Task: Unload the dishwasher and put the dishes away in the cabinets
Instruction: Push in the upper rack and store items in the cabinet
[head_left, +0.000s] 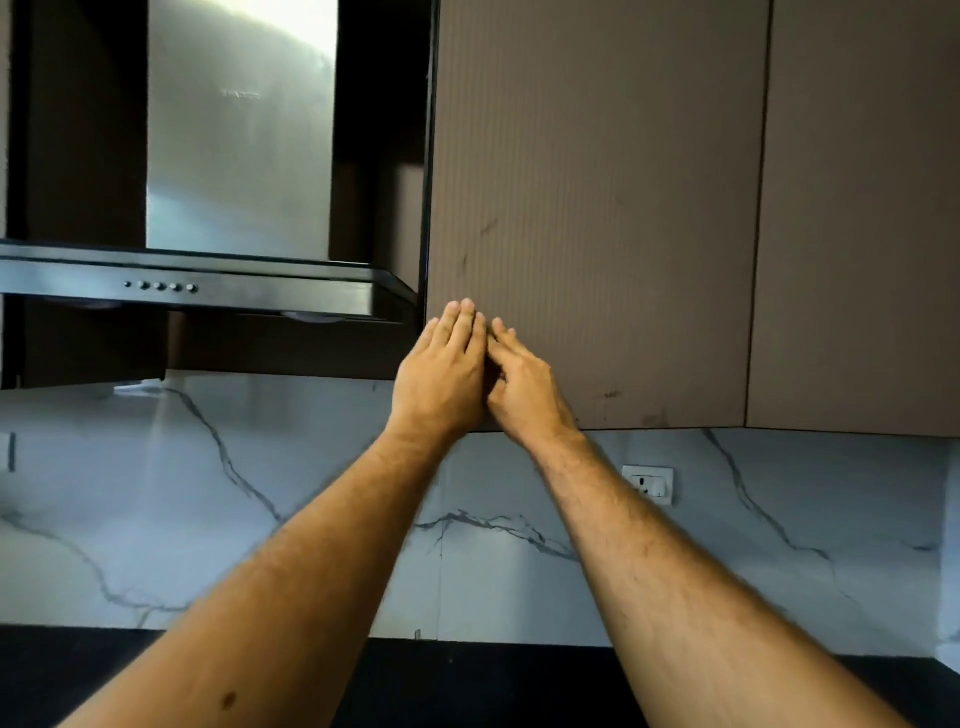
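We see both arms raised to frame centre — left hand (441, 371) and right hand (524, 384) side by side, fingers straight, flat against the shut brown cabinet door (597, 208) near its lower left corner. A range hood (197, 286) sits upper left.

We are seeing a ribbed brown cabinet door (597, 208); left of it a black hood (197, 283), below it grey-veined white marble (311, 493).

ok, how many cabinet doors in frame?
2. The ribbed cabinet door beside the range hood, both hands at its lower left corner; the plain cabinet door right of it, partly cropped.
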